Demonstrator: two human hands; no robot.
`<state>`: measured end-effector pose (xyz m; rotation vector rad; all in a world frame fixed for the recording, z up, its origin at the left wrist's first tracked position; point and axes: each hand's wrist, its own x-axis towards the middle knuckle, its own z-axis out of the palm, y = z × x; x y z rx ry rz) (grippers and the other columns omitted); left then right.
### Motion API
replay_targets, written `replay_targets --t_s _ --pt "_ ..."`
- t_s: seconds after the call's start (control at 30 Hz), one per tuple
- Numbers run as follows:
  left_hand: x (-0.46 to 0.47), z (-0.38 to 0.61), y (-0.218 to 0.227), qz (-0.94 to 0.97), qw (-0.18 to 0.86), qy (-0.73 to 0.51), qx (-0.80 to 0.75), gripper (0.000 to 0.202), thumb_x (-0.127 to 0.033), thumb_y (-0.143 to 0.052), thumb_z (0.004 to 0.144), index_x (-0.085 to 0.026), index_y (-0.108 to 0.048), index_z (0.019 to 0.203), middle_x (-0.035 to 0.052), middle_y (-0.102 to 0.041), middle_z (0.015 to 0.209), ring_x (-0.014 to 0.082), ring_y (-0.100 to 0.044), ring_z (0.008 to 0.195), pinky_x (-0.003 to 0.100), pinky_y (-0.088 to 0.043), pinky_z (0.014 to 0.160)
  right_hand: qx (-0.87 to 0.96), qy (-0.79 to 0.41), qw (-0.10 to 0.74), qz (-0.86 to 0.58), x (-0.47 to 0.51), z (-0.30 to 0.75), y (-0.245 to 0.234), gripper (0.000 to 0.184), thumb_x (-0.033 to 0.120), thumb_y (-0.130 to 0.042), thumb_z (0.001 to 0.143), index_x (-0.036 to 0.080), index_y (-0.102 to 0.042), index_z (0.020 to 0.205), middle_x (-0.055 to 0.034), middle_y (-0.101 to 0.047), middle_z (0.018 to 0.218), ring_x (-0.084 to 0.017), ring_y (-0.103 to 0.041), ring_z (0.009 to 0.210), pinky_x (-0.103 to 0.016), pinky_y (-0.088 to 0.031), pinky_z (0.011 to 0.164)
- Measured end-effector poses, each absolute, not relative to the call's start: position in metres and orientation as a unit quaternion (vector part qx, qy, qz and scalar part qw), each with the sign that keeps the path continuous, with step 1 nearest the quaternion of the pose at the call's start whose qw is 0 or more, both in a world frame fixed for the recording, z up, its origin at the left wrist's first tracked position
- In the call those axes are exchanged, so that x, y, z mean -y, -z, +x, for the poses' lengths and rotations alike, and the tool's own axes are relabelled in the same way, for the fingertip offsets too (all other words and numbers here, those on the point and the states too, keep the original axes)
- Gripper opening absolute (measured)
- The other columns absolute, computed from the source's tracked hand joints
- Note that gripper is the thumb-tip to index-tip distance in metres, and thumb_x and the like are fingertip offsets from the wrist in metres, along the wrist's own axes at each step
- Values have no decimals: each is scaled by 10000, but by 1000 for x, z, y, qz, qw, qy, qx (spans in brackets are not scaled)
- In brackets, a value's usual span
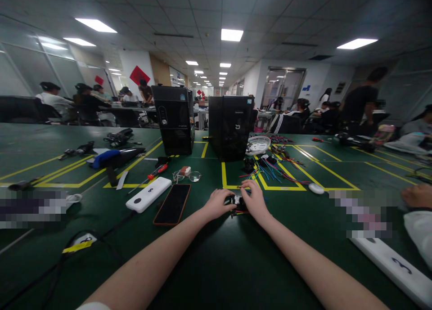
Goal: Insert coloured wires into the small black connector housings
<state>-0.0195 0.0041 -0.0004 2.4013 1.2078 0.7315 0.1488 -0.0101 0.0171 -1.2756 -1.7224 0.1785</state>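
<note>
Both of my hands meet at the middle of the green table. Between them sits a small black-and-white part with coloured wires, partly covered by my fingers. My left hand is closed, with thumb and fingers pinching the part's left side. From the other side my right hand grips it with bent fingers. Red and yellow wires show just below the fingertips. What exactly the part is, I cannot make out. A black phone with an orange-brown edge lies left of my left hand.
Two black computer towers stand ahead. Left lie a white power strip, glasses and a red-handled screwdriver. Loose coloured wires and a white basket are beyond my right hand. Another person's hand rests far right.
</note>
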Motion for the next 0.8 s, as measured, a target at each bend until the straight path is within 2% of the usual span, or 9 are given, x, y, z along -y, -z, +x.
replay_targets --t_s 0.1,0.2,0.33,0.57,0.67,0.8 --pt "-3 -20 2 846 177 -267 -426 361 -336 -656 728 -226 -572 1061 42 -604 1086 240 -523 1052 396 -358 957 756 -99 446 -468 18 156 -29 85 169 -455 801 185 -537 786 -53 -563 859 -176 -527 855 -327 -417 784" --pt "-3 -20 2 839 179 -283 -430 324 -331 -639 744 -218 -583 1043 50 -606 1069 235 -537 1025 385 -378 938 830 -118 346 -422 30 160 -38 100 157 -471 812 187 -566 820 -40 -569 858 -155 -531 836 -297 -426 766" --pt "-4 -20 2 830 179 -311 -426 290 -318 -626 756 -195 -600 1017 69 -597 1050 227 -542 991 353 -416 894 881 -80 232 -404 41 156 -42 109 157 -508 809 194 -604 844 -44 -589 892 -156 -533 869 -291 -418 791" --pt "-4 -21 4 815 185 -327 -441 332 -283 -610 757 -197 -594 1077 62 -544 1040 203 -533 983 314 -421 905 897 -50 157 -411 48 153 -46 185 187 -561 777 205 -620 952 -59 -612 963 -184 -539 932 -302 -401 824" --pt "-4 -22 5 803 181 -331 -462 345 -302 -609 754 -210 -595 1086 50 -532 1000 198 -538 952 305 -428 893 888 -32 113 -445 49 155 -46 157 191 -602 726 199 -629 880 -65 -612 927 -206 -548 897 -315 -399 782" --pt "-3 -21 4 807 184 -319 -461 376 -306 -596 764 -206 -574 1126 49 -544 980 204 -536 949 308 -433 872 876 -4 68 -478 48 152 -39 99 115 -575 681 183 -598 749 -66 -614 841 -206 -564 817 -308 -386 721"
